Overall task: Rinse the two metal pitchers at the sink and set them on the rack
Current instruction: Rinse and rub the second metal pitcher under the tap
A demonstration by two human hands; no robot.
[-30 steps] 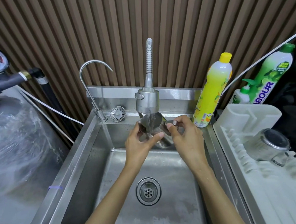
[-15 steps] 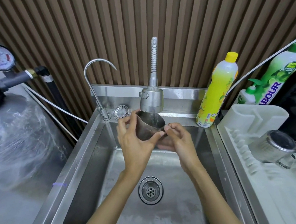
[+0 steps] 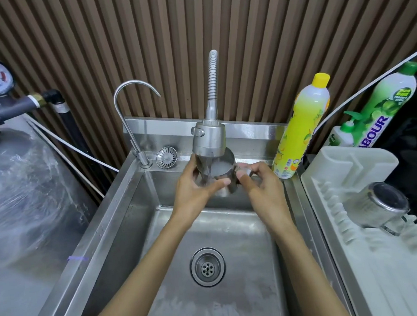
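Two metal pitchers are in view. One pitcher is held upright beneath the spray head of the flexible tap, over the back of the steel sink; water runs from the head into its open mouth, and the inside looks pale and wet. The left hand wraps around the pitcher's body from the left side, thumb across the front wall. The right hand pinches the handle on the pitcher's right side between thumb and fingers. Both hands are thus closed on the same vessel, close together but not touching each other. The second pitcher lies on its side on the white drying rack just right of the sink, its bottom turned toward the camera and its handle lowermost. A thin gooseneck tap stands at the sink's back left corner, with a small round strainer beside it. A yellow soap bottle stands at the back right corner, and a green bottle leans behind the rack. The drain sits open in the middle of the basin
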